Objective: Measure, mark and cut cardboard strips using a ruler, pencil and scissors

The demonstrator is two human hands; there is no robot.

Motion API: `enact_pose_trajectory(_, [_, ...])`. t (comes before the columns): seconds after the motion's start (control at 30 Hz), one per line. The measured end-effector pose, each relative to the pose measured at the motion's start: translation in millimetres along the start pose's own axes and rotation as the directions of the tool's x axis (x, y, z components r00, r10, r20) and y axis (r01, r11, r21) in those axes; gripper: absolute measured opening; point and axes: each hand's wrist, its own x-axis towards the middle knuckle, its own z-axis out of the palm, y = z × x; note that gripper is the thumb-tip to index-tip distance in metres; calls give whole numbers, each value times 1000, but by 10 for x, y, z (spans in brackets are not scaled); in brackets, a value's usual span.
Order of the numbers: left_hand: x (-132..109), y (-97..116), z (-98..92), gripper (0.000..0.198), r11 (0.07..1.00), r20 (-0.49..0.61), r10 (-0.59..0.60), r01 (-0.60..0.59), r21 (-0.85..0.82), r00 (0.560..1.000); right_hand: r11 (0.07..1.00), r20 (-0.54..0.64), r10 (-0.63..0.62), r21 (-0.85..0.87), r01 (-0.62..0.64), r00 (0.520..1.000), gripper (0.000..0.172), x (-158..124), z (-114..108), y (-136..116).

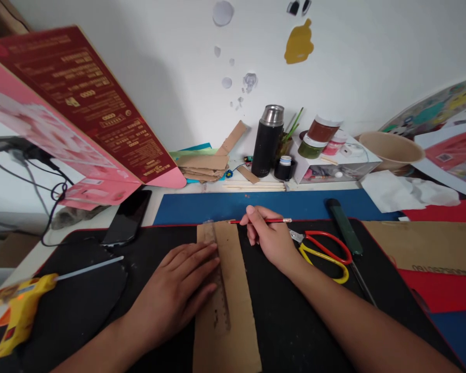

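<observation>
A clear ruler (222,305) lies lengthwise on a strip of brown cardboard (238,316) in the middle of the black mat. My left hand (186,277) rests on the ruler with its fingers stretched out flat, pressing it against the cardboard and covering part of it. Between the fingers of my right hand (266,233) is a red pencil (274,220), its tip pointing left above the far end of the strip. Scissors (326,254) with red and yellow handles lie beside my right wrist.
At the left are a yellow glue gun (25,305) and a black phone (128,217). A dark green-handled tool (345,228) lies right of the scissors. Behind stand a black thermos (267,142), stacked paint jars (318,134) and cardboard scraps (204,166). More cardboard (423,246) lies right.
</observation>
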Motion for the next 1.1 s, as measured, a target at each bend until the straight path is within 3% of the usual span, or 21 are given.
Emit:
enact_pose_trajectory(0.33, [85,-42,95,29,999,-86,-47,46,-21,995,999,6,26,-20,-26,1000,51,-1,5,-31])
enact_pose_trajectory(0.73, [71,-37,143,41,1000,6,-3,3,21,1000,996,3,23,-84,-23,1000,48,-4,9,-42])
enact_pose_trajectory(1.1, [74,-54,144,43,1000,-4,-5,5,5,1000,991,10,37,-129,-35,999,46,-6,7,-51])
